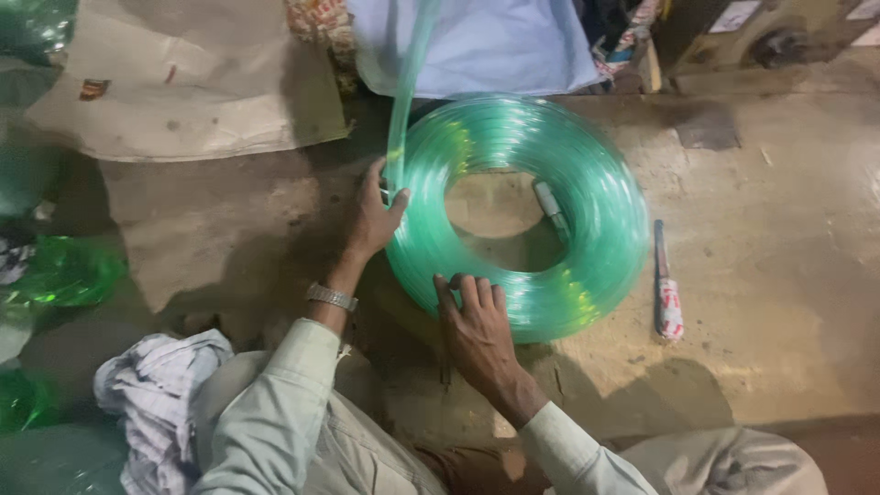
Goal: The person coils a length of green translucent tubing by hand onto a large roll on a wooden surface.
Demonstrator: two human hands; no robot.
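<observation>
A big coil of clear green tubing [519, 215] lies flat on the dusty floor [779, 302], between both hands. The left hand [374, 215] pinches the loose strand (it runs up out of view) at the coil's left edge. The right hand [477, 330] rests flat, fingers spread, on the near rim. A small capped tube [666, 284] lies just right of the coil

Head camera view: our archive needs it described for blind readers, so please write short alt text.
A person's left hand and right hand press on a coil of clear green tubing lying on a dusty floor, one loose strand running upward. A slim stick-shaped tool lies right of the coil, a crumpled cloth at lower left.
</observation>
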